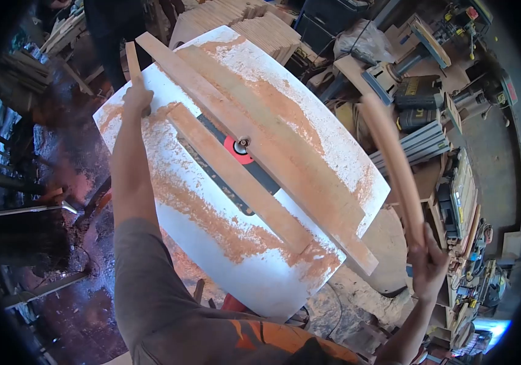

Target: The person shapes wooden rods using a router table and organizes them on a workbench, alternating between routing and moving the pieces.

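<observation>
My left hand (137, 97) is closed around a narrow wooden stick (132, 59) at the far left corner of the white router table (181, 182). Out to the right, beyond the table's edge, my right hand (428, 267) grips the lower end of a long wooden strip (394, 161), which looks slightly bowed and is blurred. A router bit (243, 142) stands in a red ring (234, 152) at the table's middle. Behind the bit runs a long wooden fence (272, 164); on the near side lies a parallel wooden guide board (236, 176).
Sawdust (212, 228) covers much of the tabletop. Stacked wooden pieces (260, 36) stand behind it, near a person in dark clothes (111, 36). At right are a drill press (388, 79), black tool cases (419, 100) and a crowded shelf (455, 194).
</observation>
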### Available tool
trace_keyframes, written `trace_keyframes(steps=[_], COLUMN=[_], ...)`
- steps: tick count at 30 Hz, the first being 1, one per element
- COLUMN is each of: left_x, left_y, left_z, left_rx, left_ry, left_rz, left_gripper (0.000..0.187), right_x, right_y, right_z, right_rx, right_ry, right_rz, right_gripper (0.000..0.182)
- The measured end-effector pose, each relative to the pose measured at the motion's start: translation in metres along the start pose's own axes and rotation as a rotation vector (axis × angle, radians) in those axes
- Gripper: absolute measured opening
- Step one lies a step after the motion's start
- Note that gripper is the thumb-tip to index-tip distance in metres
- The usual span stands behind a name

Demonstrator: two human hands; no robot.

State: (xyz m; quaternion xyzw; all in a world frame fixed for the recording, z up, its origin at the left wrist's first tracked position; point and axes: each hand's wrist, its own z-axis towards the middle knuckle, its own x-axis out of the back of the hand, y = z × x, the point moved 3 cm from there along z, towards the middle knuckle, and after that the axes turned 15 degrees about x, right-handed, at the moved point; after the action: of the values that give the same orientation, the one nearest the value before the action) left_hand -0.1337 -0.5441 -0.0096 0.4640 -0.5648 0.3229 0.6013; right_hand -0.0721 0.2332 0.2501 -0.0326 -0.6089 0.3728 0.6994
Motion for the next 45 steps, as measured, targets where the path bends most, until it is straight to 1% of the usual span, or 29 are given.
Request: trace_keyframes(steps=[2, 4, 5, 6, 7, 8, 9, 10, 11, 12, 14, 16, 19, 20, 21, 22, 23, 25, 26, 28, 30, 32, 33, 35, 36, 38, 39, 41, 45], left_x=[-0.039, -0.06, -0.049, -0.031, -0.012, 0.009, 0.019, 0.029, 0.042, 0.057, 0.071, 0.08, 0.06, 0.018, -0.005, 0.004, -0.026, -0.048, -0.06, -0.081, -0.072, -0.088, -0.094, -0.097, -0.097, -0.08, -0.072, -0.056, -0.088], left_y=[-0.043, -0.091, -0.088, -0.108, -0.111, -0.103, -0.105, -0.099, -0.081, -0.076, -0.072, -0.058, -0.028, -0.02, 0.001, 0.032, 0.048, 0.085, 0.098, 0.12, 0.131, 0.139, 0.143, 0.153, 0.154, 0.151, 0.147, 0.135, 0.131], left_z=[0.053, 0.099, 0.067, 0.027, -0.034, -0.099, -0.155, -0.196, -0.228, -0.264, -0.312, -0.378, -0.514, -0.544, -0.591, -0.639, -0.668, -0.712, -0.722, -0.736, -0.74, -0.735, -0.731, -0.73, -0.725, -0.725, -0.726, -0.728, -0.716], left_rx=[0.139, -0.234, -0.156, 0.002, 0.002, -0.01, 0.047, 0.095, 0.081, 0.092, 0.089, 0.071, 0.046, -0.002, 0.122, 0.164, 0.169, 0.302, 0.293, 0.435, 0.393, 0.44, 0.434, 0.554, 0.548, 0.431, 0.432, 0.303, 0.318], left_ry=[0.072, 0.055, -0.249, -0.571, -0.61, -0.626, -0.595, -0.549, -0.554, -0.398, -0.129, -0.154, -0.276, -0.479, -0.487, -0.654, -0.748, -0.921, -0.906, -1.018, -0.932, -1.028, -1.02, -1.22, -1.22, -1.298, -1.298, -1.157, -1.285], left_rz=[-0.242, 0.015, -0.621, -1.226, -1.351, -1.495, -1.543, -1.602, -1.597, -1.466, -1.255, -1.304, -1.307, -1.531, -1.558, -1.583, -1.594, -1.658, -1.673, -1.848, -1.921, -1.932, -1.945, -1.99, -1.996, -1.765, -1.768, -1.058, -1.092], left_gripper=[0.058, 0.048, 0.042, 0.038, 0.036, 0.035, 0.036, 0.038, 0.038, 0.04, 0.044, 0.048, 0.041, 0.038, 0.038, 0.036, 0.033, 0.028, 0.028, 0.027, 0.027, 0.027, 0.027, 0.033, 0.033, 0.048, 0.048, 0.061, 0.068], right_x=[0.012, 0.028, 0.028, 0.032, 0.034, 0.025, 0.027, 0.017, 0.012, 0.011, -0.001, -0.007, 0.001, 0.006, 0.012, 0.019, 0.026, 0.041, 0.051, 0.069, 0.075, 0.082, 0.085, 0.084, 0.081, 0.078, 0.078, 0.08, 0.081], right_y=[0.014, 0.01, 0.019, 0.018, 0.022, 0.035, 0.039, 0.038, 0.044, 0.049, 0.062, 0.085, 0.127, 0.137, 0.148, 0.159, 0.169, 0.195, 0.201, 0.216, 0.231, 0.244, 0.247, 0.25, 0.253, 0.258, 0.255, 0.245, 0.242], right_z=[-0.019, -0.029, -0.037, -0.045, -0.052, -0.059, -0.062, -0.059, -0.06, -0.065, -0.073, -0.093, -0.14, -0.157, -0.174, -0.191, -0.208, -0.238, -0.25, -0.271, -0.292, -0.309, -0.315, -0.324, -0.328, -0.332, -0.331, -0.328, -0.321], right_rx=[0.032, -0.027, 0.056, -0.079, -0.114, 0.081, 0.145, 0.247, 0.189, 0.135, 0.184, 0.242, 0.258, 0.282, 0.248, 0.214, 0.239, 0.102, 0.122, 0.004, 0.025, -0.07, -0.102, -0.115, -0.139, -0.064, -0.032, -0.02, 0.098], right_ry=[0.069, 0.023, 0.066, 0.027, -0.017, 0.05, -0.049, -0.007, -0.084, -0.178, -0.169, -0.143, -0.091, -0.086, -0.035, 0.016, 0.019, 0.039, 0.042, -0.005, 0.038, 0.019, -0.01, -0.005, 0.002, 0.024, -0.008, -0.073, -0.116], right_rz=[-0.01, -0.119, -0.154, -0.142, -0.083, -0.021, -0.076, 0.049, 0.06, 0.073, 0.111, 0.163, 0.339, 0.349, 0.4, 0.451, 0.458, 0.419, 0.423, 0.356, 0.389, 0.478, 0.485, 0.517, 0.55, 0.545, 0.537, 0.498, 0.4], right_gripper=[0.047, 0.049, 0.049, 0.05, 0.05, 0.05, 0.049, 0.046, 0.045, 0.044, 0.044, 0.044, 0.044, 0.044, 0.043, 0.043, 0.043, 0.042, 0.042, 0.043, 0.044, 0.053, 0.053, 0.053, 0.053, 0.052, 0.048, 0.044, 0.043])
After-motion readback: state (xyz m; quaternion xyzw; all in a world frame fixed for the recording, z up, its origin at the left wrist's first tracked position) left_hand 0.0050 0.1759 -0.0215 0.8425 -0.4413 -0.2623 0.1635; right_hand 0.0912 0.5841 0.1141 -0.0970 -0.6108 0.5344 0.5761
